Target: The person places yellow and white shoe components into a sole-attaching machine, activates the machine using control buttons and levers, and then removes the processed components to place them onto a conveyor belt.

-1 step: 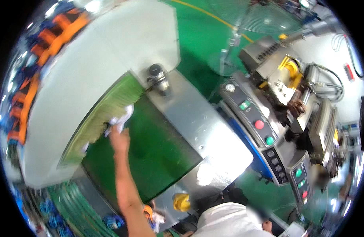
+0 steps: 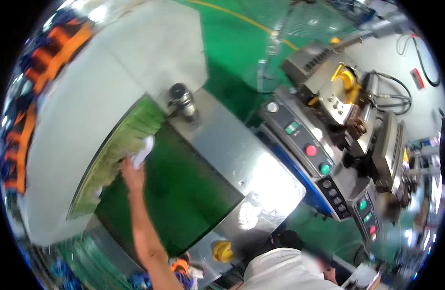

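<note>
Can't really make out the fingers of the left hand (image 2: 133,175), they're buried in the crumpled white cloth (image 2: 144,149) so the grip is anyone's guess. Right hand isn't anywhere in shot. The white-shirted torso (image 2: 285,270) gets chopped off by the bottom edge. The orange and blue stuff (image 2: 19,145) along the left rim is smeared by the lens, can't tell what it is.

Bright overhead light glares off the steel panel (image 2: 261,169). Fisheye bending curves every straight edge toward the black rim. Edges smear with blur; the centre stays fairly sharp.
</note>
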